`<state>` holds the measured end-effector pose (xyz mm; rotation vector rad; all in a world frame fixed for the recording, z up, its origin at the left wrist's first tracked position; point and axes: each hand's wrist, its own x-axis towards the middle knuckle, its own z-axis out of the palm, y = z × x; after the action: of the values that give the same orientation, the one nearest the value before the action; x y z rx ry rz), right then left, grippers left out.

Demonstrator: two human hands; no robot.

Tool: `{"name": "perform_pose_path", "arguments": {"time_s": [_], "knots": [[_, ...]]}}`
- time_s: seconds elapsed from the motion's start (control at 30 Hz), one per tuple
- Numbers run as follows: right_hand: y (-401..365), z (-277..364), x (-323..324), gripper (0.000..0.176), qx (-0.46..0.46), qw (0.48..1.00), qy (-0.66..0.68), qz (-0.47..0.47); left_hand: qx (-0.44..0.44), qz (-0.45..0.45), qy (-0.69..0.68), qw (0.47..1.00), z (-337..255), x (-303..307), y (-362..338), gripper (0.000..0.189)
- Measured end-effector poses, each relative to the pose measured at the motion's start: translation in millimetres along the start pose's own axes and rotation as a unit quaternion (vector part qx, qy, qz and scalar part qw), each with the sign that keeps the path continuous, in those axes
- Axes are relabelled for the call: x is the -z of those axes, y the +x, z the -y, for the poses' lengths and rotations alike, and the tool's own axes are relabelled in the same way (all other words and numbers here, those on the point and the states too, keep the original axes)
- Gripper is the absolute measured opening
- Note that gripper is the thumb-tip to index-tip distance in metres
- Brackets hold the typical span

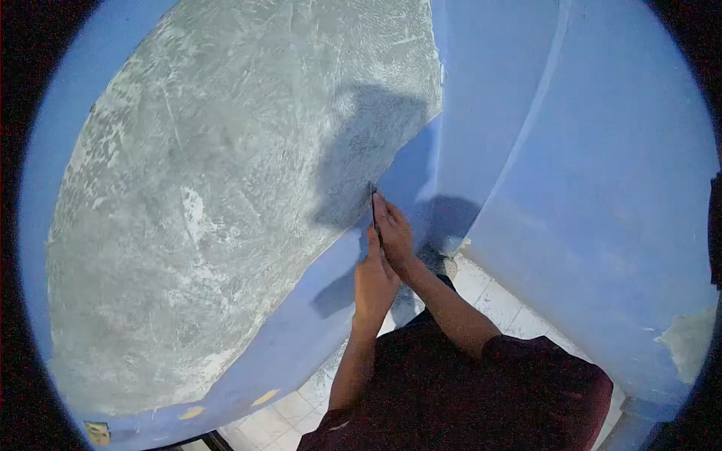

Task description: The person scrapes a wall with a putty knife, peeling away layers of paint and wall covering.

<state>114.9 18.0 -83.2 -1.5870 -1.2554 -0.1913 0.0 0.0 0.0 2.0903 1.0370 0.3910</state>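
Both my hands meet on a thin dark scraper point(374, 204), seen nearly edge-on, so its full shape is hidden. My right hand point(396, 234) is closed along its upper part, fingers pointing up toward the tip. Lower down, my left hand point(374, 287) grips the handle end, thumb upward. The scraper's tip touches or nearly touches the wall at the border between a large grey, rough bare patch point(226, 165) and the remaining blue paint point(410, 161).
To the right, a second blue wall point(602, 180) meets this one at a corner. A smaller bare patch point(688, 346) shows low on it. White floor tiles point(492, 301) lie below. Pale spots point(265, 397) mark the lower blue edge. Shadows fall across the wall.
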Motion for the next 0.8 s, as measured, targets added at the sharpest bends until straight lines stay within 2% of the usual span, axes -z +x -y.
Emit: {"name": "perform_pose_path", "arguments": {"time_s": [0.07,0.1,0.17,0.3,0.47,0.6,0.7,0.77,0.8], "knots": [[8.5,9.8,10.8,0.068,-0.153,0.981,0.105,0.06,-0.056,-0.042,-0.05,0.996,-7.0,3.7,0.5,0.057],[8.3,23.5,7.0,0.068,-0.147,0.981,0.114,0.049,-0.065,-0.047,-0.038,0.996,-6.7,15.6,-8.7,0.057],[9.0,29.9,11.1,0.062,0.068,0.995,-0.024,-0.073,-0.083,-0.083,-0.027,0.993,-10.5,20.5,-14.6,0.055],[-1.4,27.0,6.1,0.06,0.064,0.995,-0.007,-0.079,-0.099,-0.087,-0.008,0.991,-2.5,19.6,-10.8,0.056],[-4.0,20.4,-7.8,0.062,0.046,0.997,-0.025,-0.058,-0.032,-0.058,0.043,0.997,-13.9,23.9,-11.3,0.057],[-0.6,22.8,-1.7,0.068,0.04,0.998,-0.026,-0.038,-0.066,-0.071,0.104,0.99,-11.8,14.6,-3.9,0.059],[3.2,5.0,-3.4,0.058,0.032,0.998,-0.021,-0.049,-0.024,-0.052,0.111,0.992,-18.1,7.4,8.4,0.061],[10.7,-11.6,-4.2,0.059,-0.098,0.995,0.027,-0.014,-0.075,-0.043,0.09,0.992,-17.6,2.7,22.7,0.061],[8.8,-10.2,-0.2,0.059,-0.098,0.995,0.026,-0.015,-0.076,-0.042,0.09,0.992,-19.0,2.9,23.1,0.061]]}}
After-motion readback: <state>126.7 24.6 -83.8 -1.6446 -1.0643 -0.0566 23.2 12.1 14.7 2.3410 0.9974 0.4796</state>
